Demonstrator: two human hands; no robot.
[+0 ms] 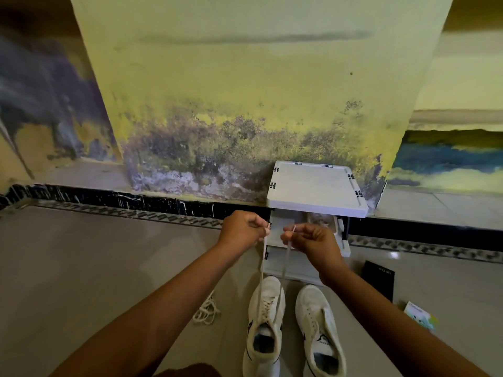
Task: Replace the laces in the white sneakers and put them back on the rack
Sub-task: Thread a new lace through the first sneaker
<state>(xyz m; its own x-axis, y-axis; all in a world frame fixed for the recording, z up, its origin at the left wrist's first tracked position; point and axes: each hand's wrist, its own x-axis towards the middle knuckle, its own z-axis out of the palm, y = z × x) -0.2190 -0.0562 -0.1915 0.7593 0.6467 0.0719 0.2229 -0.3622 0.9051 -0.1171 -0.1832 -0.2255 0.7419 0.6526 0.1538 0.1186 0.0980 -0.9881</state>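
Pinches lace ends (261, 268) taut in left hand (242, 229) and right hand (313, 240) above sneaker (265, 346); risks unthreading an eyelet if pulled unevenly.

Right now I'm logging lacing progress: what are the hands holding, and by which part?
Both hold the white lace near its tips: the left hand pinches one end, the right hand the other. It runs down to one sneaker.

I can read no text with confidence. The black box (378, 280) near the right edge of the floor (81, 268) carries faint pale letters, too dim to make out. The right sneaker (321, 330) has a dark logo with tiny, illegible lettering on its tongue.
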